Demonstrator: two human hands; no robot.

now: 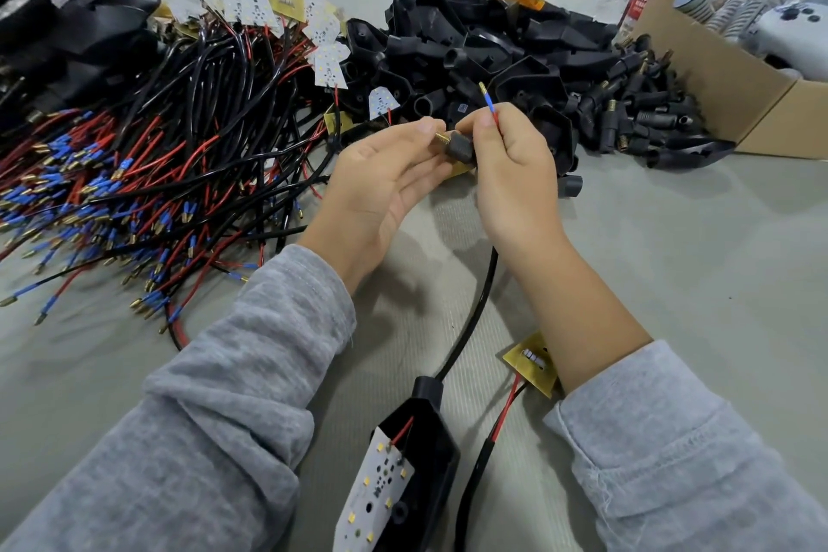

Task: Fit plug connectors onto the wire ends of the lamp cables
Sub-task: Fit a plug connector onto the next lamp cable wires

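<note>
My left hand [381, 184] and my right hand [511, 175] meet over the middle of the table around a black plug connector [460, 148]. A brass pin sticks out of the connector's left side, under my left thumb and fingertips. My right hand pinches a red wire with a blue sleeve and brass tip [488, 101] that points up and away. From under my right hand a black cable [475, 309] runs down to a black lamp housing [421, 457] with a white LED board [376, 493] near the front edge.
A heap of black and red cables with blue-sleeved ends [134, 175] lies on the left. Black housings [484, 49] and loose plug connectors [636, 117] are piled behind my hands. A cardboard box [735, 103] stands at the right. A small yellow circuit board [533, 361] lies by my right forearm.
</note>
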